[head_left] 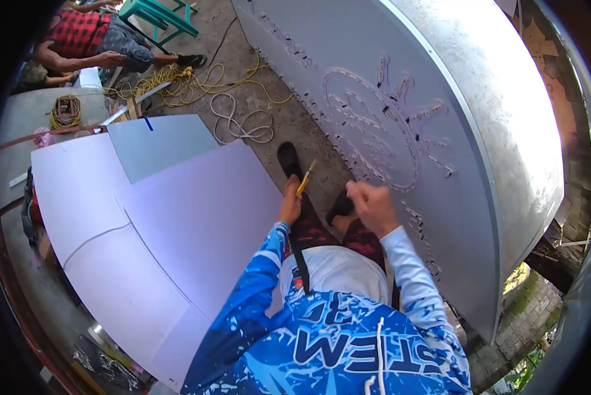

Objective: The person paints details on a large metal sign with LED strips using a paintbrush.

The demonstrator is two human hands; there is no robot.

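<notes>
My left hand (291,201) is closed around the yellow handle of a small paintbrush (303,184), its pale bristles pointing up and away from me. Held in front of my right thigh, my right hand (376,205) has its fingers curled together; whatever may be pinched in them is too small or hidden to make out. Beside that hand stands a large grey panel (463,197) carrying rows of small light-strip pieces (394,113) and thin wires, some laid in an oval with rays. The hand appears apart from the panel's face.
White sheets (197,210) cover a work surface on my left, with a grey-blue sheet (164,145) at the far end. Yellow cord (177,85) and white cord (239,122) lie on the floor. A person (88,39) sits near a green stool (160,16).
</notes>
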